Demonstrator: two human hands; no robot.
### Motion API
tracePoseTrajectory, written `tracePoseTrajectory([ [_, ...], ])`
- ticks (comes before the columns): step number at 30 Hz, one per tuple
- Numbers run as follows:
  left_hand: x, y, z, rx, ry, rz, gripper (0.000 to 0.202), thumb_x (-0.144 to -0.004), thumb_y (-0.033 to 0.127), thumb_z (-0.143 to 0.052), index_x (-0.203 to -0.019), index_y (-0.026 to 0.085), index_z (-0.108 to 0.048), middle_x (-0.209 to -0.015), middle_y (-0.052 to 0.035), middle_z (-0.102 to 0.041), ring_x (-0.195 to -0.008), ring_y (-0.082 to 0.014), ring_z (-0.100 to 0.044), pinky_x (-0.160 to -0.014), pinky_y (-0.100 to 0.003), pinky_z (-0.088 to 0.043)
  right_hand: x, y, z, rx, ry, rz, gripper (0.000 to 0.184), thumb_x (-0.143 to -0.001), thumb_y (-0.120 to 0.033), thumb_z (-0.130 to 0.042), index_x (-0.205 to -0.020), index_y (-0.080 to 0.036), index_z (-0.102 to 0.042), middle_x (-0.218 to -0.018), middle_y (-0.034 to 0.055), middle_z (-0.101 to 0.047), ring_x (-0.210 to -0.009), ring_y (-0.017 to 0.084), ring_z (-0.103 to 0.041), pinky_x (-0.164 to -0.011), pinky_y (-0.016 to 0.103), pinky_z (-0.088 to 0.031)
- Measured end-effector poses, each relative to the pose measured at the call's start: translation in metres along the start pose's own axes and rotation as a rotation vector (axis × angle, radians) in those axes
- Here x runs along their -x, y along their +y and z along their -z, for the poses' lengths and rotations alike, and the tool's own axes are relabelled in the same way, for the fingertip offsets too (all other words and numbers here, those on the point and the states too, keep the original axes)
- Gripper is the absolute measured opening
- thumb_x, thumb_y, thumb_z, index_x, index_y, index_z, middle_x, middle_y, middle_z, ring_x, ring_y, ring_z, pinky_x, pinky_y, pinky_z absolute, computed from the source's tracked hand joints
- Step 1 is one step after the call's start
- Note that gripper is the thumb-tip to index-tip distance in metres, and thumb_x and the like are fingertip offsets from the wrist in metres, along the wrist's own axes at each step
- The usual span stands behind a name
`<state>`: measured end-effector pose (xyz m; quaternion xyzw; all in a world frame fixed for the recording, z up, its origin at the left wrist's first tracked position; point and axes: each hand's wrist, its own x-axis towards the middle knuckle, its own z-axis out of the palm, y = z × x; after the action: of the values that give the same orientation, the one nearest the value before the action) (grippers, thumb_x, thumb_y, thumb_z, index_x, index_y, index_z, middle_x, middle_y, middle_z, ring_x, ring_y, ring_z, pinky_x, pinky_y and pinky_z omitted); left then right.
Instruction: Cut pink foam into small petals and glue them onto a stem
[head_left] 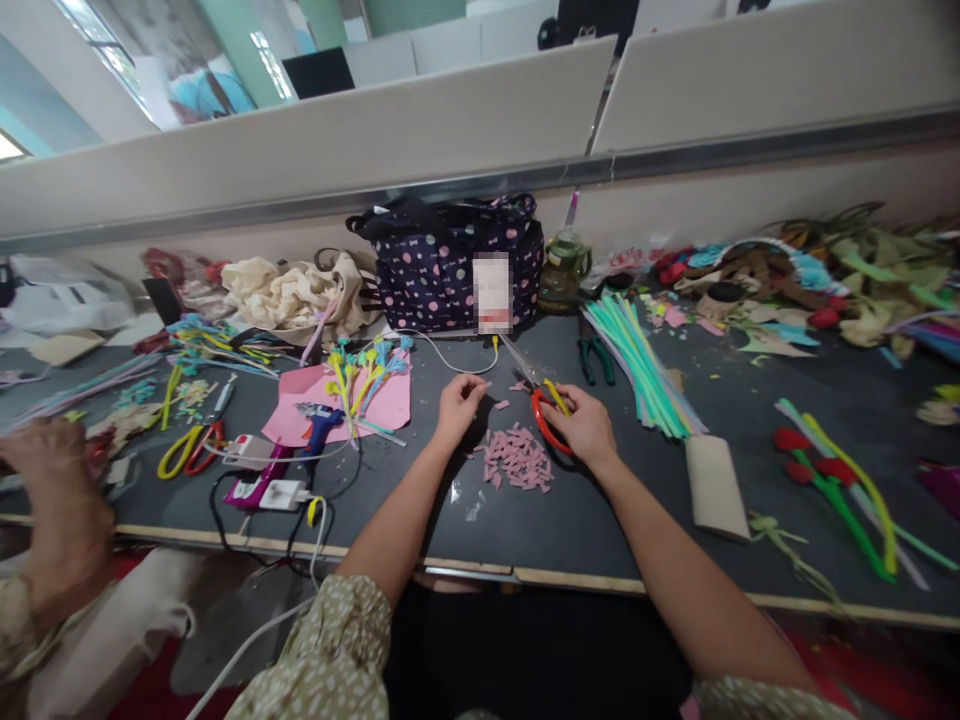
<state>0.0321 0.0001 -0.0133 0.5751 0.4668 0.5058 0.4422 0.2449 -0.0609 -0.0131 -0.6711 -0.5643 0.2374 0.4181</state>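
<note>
Nearest to me, I see the spotted sleeves point(322, 640) of the person wearing my camera, their forearms reaching over the edge of the dark table point(465, 550). A loose pile of small pink pieces point(517, 458) lies on the table between the forearms, with a few stray ones just beyond it. The right hand point(589, 425), beside the pile, grips the scissors point(540, 410) by their red and yellow handles, blades pointing away from me. The left hand point(460, 405) is near the blades, its thumb and fingertips drawn close together; I cannot tell whether they pinch anything. Off to the left, another person's arm point(64, 540) rests at the table, and I make out a purple glue gun point(259, 485), a blue glue gun point(321, 432) and a second pair of scissors point(187, 450). A pink sheet point(289, 400) lies past them, small yellow and blue bundles on it. To the right I have a beige card point(716, 485), red flowers on green stems point(832, 480), a sheaf of green sticks point(637, 365) and dark pliers point(596, 355). Farther back, a dotted bag point(427, 270) stands by a glass jug point(564, 275), before the pale partition point(337, 150).
</note>
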Motion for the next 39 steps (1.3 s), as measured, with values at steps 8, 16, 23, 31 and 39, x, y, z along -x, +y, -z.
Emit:
tracePoseTrajectory([
  [8,-0.01,-0.003,0.019,0.614,0.064,0.249,0.028,-0.062,0.029,-0.08,-0.077,0.016,-0.061,-0.067,0.0031,-0.054,-0.055,-0.0054,-0.051,-0.054,-0.017,-0.044,0.008,-0.009,0.001,0.164,-0.071,0.119,0.044,-0.073,-0.05,-0.066,-0.111,-0.028,-0.066,-0.093,0.0025,-0.074,-0.086,0.024,-0.069,-0.075,0.036,-0.054],
  [16,-0.013,-0.004,0.023,0.768,0.1,0.309,0.029,-0.061,0.019,-0.081,-0.081,0.016,-0.06,-0.066,0.0035,-0.056,-0.057,-0.0057,-0.055,-0.057,-0.018,-0.049,0.014,-0.011,-0.004,0.367,-0.138,0.318,0.047,-0.076,-0.046,-0.066,-0.117,-0.024,-0.064,-0.115,0.0065,-0.068,-0.1,0.027,-0.066,-0.089,0.042,-0.052],
  [23,-0.011,-0.004,0.021,0.731,0.082,0.289,0.03,-0.061,0.022,-0.081,-0.084,0.014,-0.063,-0.066,0.0026,-0.058,-0.058,-0.0056,-0.056,-0.059,-0.017,-0.05,0.014,-0.01,-0.005,0.384,-0.115,0.351,0.047,-0.076,-0.047,-0.065,-0.118,-0.024,-0.064,-0.116,0.0059,-0.068,-0.1,0.027,-0.066,-0.088,0.041,-0.053],
  [31,-0.01,0.002,0.023,0.7,0.117,0.325,0.027,-0.062,0.021,-0.078,-0.082,0.016,-0.061,-0.067,0.0015,-0.061,-0.061,-0.0082,-0.06,-0.062,-0.021,-0.051,0.014,-0.008,-0.006,0.392,-0.074,0.397,0.046,-0.076,-0.046,-0.065,-0.118,-0.027,-0.064,-0.113,0.0055,-0.069,-0.098,0.026,-0.067,-0.083,0.04,-0.054],
  [39,-0.01,0.004,0.024,0.722,0.134,0.335,0.027,-0.062,0.019,-0.077,-0.084,0.016,-0.061,-0.063,0.0032,-0.059,-0.059,-0.0078,-0.059,-0.06,-0.02,-0.05,0.015,-0.006,-0.006,0.44,-0.087,0.443,0.049,-0.077,-0.047,-0.065,-0.119,-0.023,-0.063,-0.113,0.0074,-0.069,-0.1,0.026,-0.066,-0.082,0.038,-0.053],
])
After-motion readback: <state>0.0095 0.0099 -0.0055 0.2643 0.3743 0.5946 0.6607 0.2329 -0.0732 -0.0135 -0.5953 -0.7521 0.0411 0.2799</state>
